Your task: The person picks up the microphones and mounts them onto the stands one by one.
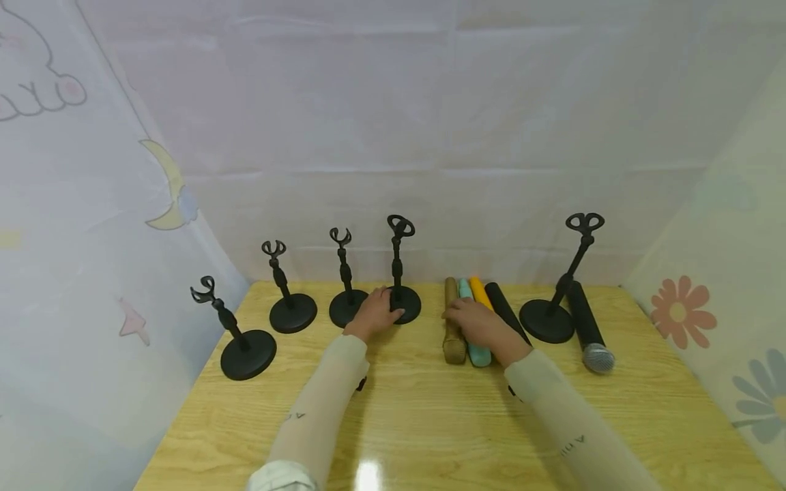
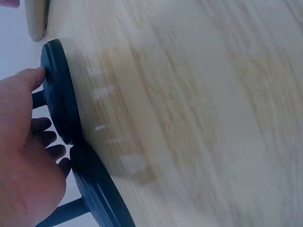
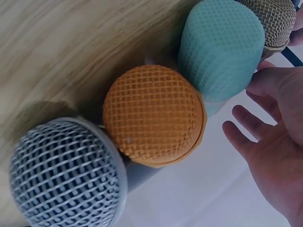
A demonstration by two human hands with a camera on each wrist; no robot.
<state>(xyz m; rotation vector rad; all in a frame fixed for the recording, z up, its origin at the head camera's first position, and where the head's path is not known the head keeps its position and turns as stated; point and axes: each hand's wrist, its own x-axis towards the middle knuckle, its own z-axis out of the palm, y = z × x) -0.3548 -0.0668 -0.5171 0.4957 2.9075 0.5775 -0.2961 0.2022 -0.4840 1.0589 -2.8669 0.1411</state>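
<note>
My left hand point(image 1: 374, 315) rests at a black stand point(image 1: 408, 303), thumb on the rim of its round base point(image 2: 61, 94) and the other fingers loosely bent near the base of a neighbouring stand point(image 1: 340, 312). My right hand point(image 1: 485, 327) lies over a gold microphone point(image 1: 454, 349) and a teal one point(image 1: 479, 356), fingertips at the gold body. In the right wrist view its thumb is beside the teal head point(image 3: 220, 52), fingers spread and slightly bent. An orange microphone point(image 1: 480, 292) and a black one point(image 1: 505, 310) lie alongside, partly hidden by the right hand and arm in the head view.
Two more black stands, one at the far left point(image 1: 248, 354) and one beside it point(image 1: 293, 314), stand on the wooden table point(image 1: 417, 423). At the right are another stand point(image 1: 546, 320) and a black microphone with a silver head point(image 1: 589, 324). A pale cloth point(image 1: 368, 136) hangs behind.
</note>
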